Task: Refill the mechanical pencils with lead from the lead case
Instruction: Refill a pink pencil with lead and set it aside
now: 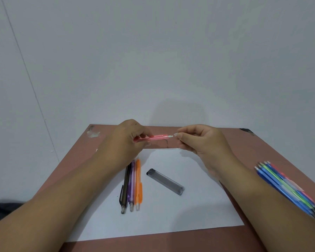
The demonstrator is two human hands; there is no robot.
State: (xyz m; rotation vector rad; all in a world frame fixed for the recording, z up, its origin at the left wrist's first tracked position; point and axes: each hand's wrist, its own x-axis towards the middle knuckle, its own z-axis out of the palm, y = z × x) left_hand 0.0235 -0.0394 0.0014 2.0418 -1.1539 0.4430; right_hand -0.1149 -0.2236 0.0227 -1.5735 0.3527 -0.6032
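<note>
My left hand [129,140] grips a pink mechanical pencil [157,137] and holds it level above the table, its white eraser end pointing right. My right hand [198,140] has its thumb and forefinger pinched together right at that white end; I cannot tell what they hold. Below the hands, on a white sheet [171,211], lie a black pencil [125,188], a purple pencil [131,186] and an orange pencil [138,184] side by side. The grey translucent lead case [165,181] lies slantwise to their right, apart from both hands.
The sheet rests on a reddish-brown table [247,148] set against a pale wall. A bundle of several blue, green and red pencils [287,188] lies near the table's right edge, beside my right forearm. A dark cloth [4,210] shows at the lower left.
</note>
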